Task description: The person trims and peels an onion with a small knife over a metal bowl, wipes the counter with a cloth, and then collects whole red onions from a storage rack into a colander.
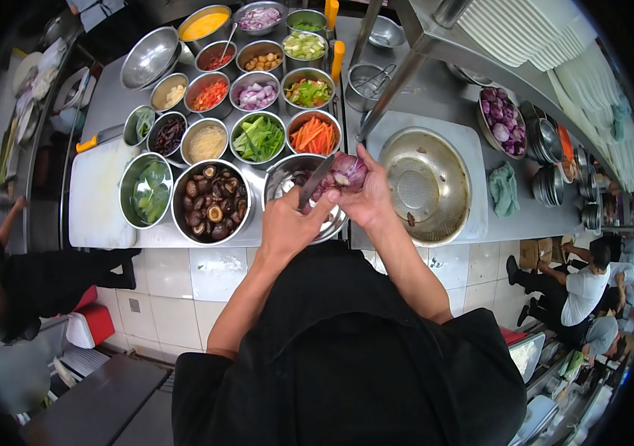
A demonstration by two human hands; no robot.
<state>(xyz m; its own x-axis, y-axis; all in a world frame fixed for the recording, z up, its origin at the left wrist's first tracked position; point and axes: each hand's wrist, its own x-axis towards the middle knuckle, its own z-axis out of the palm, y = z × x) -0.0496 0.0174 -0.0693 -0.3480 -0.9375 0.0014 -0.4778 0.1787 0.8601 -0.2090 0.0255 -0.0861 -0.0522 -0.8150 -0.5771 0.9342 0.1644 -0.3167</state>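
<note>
My left hand (287, 227) is closed round a small knife (317, 181), its dark blade pointing up and to the right. In my right hand (369, 195) rests a purple-red onion (346, 172), the fingers curled round its side. The blade lies close beside the onion; I cannot tell whether it touches. Both hands are above a steel bowl (273, 181) at the counter's front edge, its contents partly hidden by my hands. Just right of them sits a wide steel colander (468, 178) with a few brown scraps inside.
A pot of mushrooms (213, 202) and a pot of green leaves in liquid (147, 190) stand to the left, beside a white cutting board (101, 197). Behind are several pots of cut vegetables. A bowl of red onions (502, 123) and a green cloth (503, 191) lie right.
</note>
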